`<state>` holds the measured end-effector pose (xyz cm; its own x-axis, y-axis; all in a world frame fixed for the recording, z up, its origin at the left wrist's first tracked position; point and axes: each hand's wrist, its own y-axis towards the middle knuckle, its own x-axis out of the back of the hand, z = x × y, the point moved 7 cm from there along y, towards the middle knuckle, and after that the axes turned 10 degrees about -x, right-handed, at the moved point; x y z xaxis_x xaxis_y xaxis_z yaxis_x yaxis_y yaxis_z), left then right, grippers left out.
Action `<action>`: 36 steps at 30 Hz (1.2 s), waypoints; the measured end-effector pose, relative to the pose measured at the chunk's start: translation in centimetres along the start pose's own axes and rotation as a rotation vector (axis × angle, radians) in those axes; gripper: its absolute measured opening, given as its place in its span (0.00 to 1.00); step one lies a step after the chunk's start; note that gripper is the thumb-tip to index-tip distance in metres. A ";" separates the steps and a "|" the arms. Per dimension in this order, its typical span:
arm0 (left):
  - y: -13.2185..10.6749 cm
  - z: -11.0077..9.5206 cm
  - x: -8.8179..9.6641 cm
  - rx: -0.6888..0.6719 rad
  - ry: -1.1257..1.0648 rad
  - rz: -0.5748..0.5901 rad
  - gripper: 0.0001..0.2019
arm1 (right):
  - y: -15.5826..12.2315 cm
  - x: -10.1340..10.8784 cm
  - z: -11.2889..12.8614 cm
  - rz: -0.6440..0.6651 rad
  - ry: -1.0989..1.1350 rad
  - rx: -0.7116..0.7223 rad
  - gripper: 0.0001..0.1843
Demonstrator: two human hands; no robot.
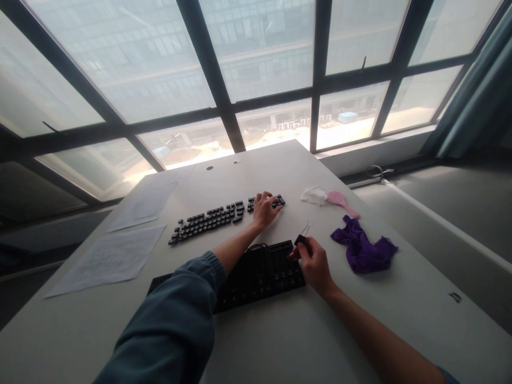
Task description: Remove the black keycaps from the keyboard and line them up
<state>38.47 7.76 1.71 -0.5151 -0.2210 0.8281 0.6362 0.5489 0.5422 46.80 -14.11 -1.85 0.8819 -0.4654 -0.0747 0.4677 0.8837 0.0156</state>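
My left hand [263, 210] reaches over the right end of the rows of loose black keycaps [212, 220]. Its thumb and fingers are bent down and closed around a keycap there; the fingers partly hide it. My right hand [314, 261] grips the dark handle of a keycap puller [300, 240], with its two thin wires pointing up and away. Below both hands lies a black keyboard [256, 280], its upper part looking bare of keycaps and some caps showing along the near edge. My left forearm covers much of its left side.
Printed sheets of paper [110, 261] lie on the left of the white table [256, 352]. To the right are a white tissue [314, 195], a pink hairbrush [340, 201] and a crumpled purple cloth [366, 248]. Large windows [264, 48] rise behind the far edge.
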 end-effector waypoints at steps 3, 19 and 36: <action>0.3 0.0 -0.3 0.014 0.009 0.013 0.08 | 0.0 0.0 0.1 0.006 -0.001 -0.001 0.13; -0.4 1.2 0.4 -0.002 0.008 -0.012 0.12 | 0.0 -0.1 0.0 0.014 -0.006 -0.002 0.14; -1.1 1.9 0.8 0.005 0.000 -0.012 0.09 | -0.1 -0.2 0.0 0.022 -0.002 0.001 0.14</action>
<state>36.23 8.53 1.50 -0.5227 -0.2272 0.8217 0.6275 0.5499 0.5512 46.59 -14.12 -1.86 0.8920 -0.4462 -0.0726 0.4485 0.8936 0.0177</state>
